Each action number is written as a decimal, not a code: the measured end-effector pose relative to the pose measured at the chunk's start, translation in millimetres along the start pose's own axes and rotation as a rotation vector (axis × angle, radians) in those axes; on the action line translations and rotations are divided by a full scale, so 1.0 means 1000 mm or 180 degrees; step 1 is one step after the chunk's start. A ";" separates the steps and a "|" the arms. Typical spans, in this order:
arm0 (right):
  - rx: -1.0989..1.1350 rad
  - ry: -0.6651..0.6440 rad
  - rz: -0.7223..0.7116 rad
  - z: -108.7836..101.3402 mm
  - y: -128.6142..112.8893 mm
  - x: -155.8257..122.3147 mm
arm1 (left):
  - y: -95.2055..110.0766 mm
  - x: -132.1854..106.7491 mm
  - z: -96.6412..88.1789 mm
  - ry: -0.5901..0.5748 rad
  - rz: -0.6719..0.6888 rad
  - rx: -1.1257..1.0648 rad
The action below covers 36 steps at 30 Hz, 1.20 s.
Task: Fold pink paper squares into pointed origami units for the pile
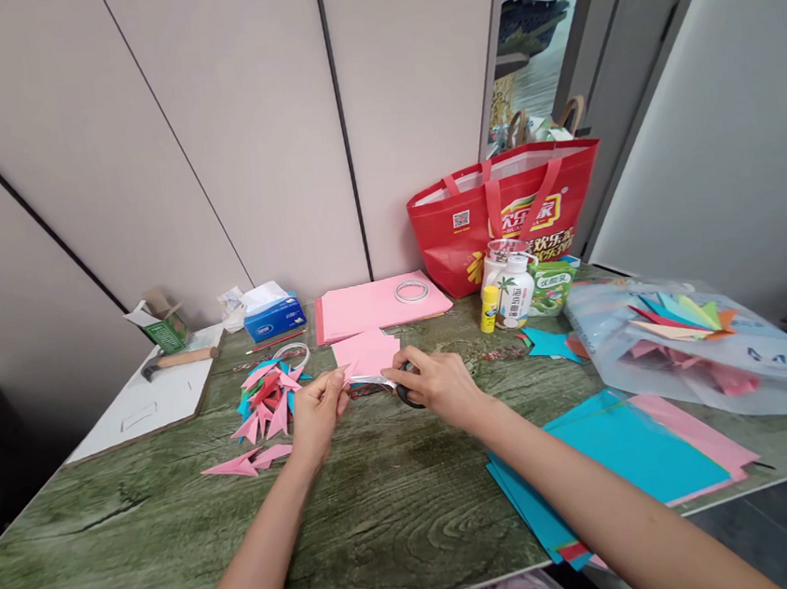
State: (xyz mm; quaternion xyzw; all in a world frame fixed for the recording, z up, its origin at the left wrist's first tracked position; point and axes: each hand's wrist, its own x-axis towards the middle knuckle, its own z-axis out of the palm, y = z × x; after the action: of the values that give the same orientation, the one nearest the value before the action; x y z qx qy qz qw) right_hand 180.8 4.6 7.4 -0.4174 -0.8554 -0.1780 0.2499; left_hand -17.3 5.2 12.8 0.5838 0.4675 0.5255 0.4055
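My right hand (438,385) grips a pair of scissors (373,380) by its dark handle, the silvery blades pointing left. Closed in a pinch, my left hand (318,417) holds a small piece of pink paper (346,372) at the blade tips; its exact shape is hard to make out. Small pink sheets (369,347) lie on the table just behind both hands. To the left of my left hand is a heap of folded paper pieces (267,397) in pink, red, blue and green. Two pink folded pieces (242,462) lie in front of that heap.
Behind are a pink paper stack (373,306) with a tape roll (412,291), and a blue tissue box (274,318). A hammer (179,358) rests on a white board (158,403). Rightward stand a glue stick (488,310), a bottle (514,293), a red bag (448,242) and blue sheets (621,449).
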 end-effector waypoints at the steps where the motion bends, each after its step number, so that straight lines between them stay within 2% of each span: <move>1: -0.0024 0.0012 -0.0006 0.000 0.000 0.000 | 0.000 0.000 0.001 -0.0003 -0.0017 -0.0043; 8: -0.0089 0.0015 -0.0010 -0.001 0.000 0.000 | -0.001 -0.001 0.003 -0.0136 -0.0129 -0.0320; 13: 0.0027 -0.0028 0.0046 -0.003 -0.001 0.001 | 0.002 -0.001 0.005 -0.0311 -0.0311 -0.0856; 18: 0.0027 -0.0063 0.0075 -0.003 -0.002 0.001 | 0.007 -0.002 0.007 -0.0300 -0.0494 -0.1147; 22: 0.0073 -0.0097 0.0130 -0.004 -0.003 0.001 | 0.004 -0.001 0.007 -0.0180 -0.0514 -0.1124; 25: 0.0048 -0.0072 0.0174 -0.004 -0.003 0.001 | 0.000 0.000 0.006 -0.0004 -0.0433 -0.1023; 29: 0.0097 -0.0020 0.0191 -0.002 -0.001 0.000 | -0.001 0.001 0.005 -0.0022 -0.0243 -0.0987; 36: 0.1203 0.0500 0.0530 0.007 0.001 0.003 | 0.005 0.001 0.005 0.0054 0.0073 -0.0863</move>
State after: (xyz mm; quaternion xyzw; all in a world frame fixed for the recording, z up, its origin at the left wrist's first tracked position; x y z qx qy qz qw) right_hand 177.9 10.7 3.2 -0.4172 -0.8140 -0.0252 0.4034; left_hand -11.5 4.9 17.1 0.5245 0.3889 0.5933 0.4707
